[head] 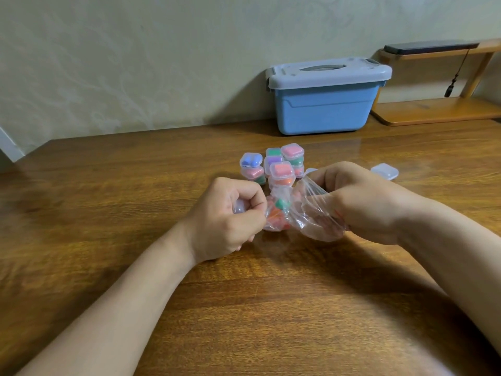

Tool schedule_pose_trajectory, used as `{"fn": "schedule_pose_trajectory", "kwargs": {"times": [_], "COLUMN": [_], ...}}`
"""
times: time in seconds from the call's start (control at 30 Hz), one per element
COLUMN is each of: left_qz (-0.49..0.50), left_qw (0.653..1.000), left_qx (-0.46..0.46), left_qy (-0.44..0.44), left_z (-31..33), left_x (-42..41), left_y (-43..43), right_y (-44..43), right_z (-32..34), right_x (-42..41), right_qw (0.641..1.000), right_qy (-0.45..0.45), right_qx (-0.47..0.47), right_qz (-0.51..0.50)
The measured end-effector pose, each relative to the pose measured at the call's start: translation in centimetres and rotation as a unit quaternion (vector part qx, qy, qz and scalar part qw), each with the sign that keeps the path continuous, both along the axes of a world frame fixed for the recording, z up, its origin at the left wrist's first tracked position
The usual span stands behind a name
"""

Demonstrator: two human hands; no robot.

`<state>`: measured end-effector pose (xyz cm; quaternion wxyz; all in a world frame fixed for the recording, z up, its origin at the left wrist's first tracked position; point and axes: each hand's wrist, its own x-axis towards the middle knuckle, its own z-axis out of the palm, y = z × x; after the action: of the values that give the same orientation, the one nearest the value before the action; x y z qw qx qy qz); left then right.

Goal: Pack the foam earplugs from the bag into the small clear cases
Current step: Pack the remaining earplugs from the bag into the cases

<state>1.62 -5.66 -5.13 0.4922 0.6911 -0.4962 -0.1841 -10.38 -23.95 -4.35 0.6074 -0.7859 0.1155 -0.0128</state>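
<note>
Hard to read first: the left hand [230, 213] is curled tight round a small clear rounded thing, likely a case [239, 207]. Most of it is hidden by the fingers, so we can't tell if its lid is open. Its fingertips meet the bag [306, 213] edge; whether they pinch it we can't tell. The right hand [360, 202] grips the bag's other side, with plastic bunched under the curled fingers and its fingertips hidden. The bag is clear and crumpled, held between both hands just over the table [271, 308]. The earplugs [280, 204] inside show green and orange-red, blurred through the film, count unclear. Another clear piece [310, 171] peeks out behind the right hand, mostly covered.

The table is dark glossy wood and spans the view, its far-left part smeared. The wall [135, 63] is pale with a faint swirl pattern, and a white strip is cut off at the left edge.

Stacked cases [273, 166] stand just behind the bag, filled with blue, pink, green, purple and red; the lower ones are partly blocked by the bag and hands. An empty case [384, 170] lies closed to the right, apart. A blue box [325, 104] with a grey lid sits against the wall. A wooden shelf [439, 109] is cut off at right, with a dark flat object [431, 47] on top and a cord [458, 74] hanging from it.
</note>
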Motion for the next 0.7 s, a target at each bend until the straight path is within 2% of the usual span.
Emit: {"fn": "schedule_pose_trajectory", "kwargs": {"times": [0.1,0.23,0.43,0.5,0.6,0.7], "left_qz": [-0.002,0.003,-0.025,-0.004,0.068,0.086], "left_qw": [1.0,0.998,0.993,0.996,0.996,0.99], "left_qx": [0.012,0.031,0.106,0.079,-0.037,-0.1], "left_qy": [-0.011,-0.054,-0.05,-0.041,-0.041,0.048], "left_z": [0.2,0.7,1.7,1.5,0.9,0.3], "left_x": [0.2,0.9,1.5,1.7,2.2,1.9], "left_y": [0.2,0.7,1.8,1.7,1.2,0.4], "right_y": [-0.2,-0.2,-0.4,-0.5,-0.1,0.7], "right_z": [0.2,0.9,1.5,1.4,1.0,0.7], "right_x": [-0.1,-0.6,-1.1,-1.1,-0.8,-0.7], "right_qw": [0.999,0.99,0.986,0.983,0.969,0.956], "right_qy": [0.014,-0.036,-0.055,-0.048,-0.045,-0.049], "right_qx": [-0.037,-0.133,-0.154,-0.177,-0.238,-0.283], "right_qz": [-0.02,-0.012,0.021,0.026,0.048,0.068]}}
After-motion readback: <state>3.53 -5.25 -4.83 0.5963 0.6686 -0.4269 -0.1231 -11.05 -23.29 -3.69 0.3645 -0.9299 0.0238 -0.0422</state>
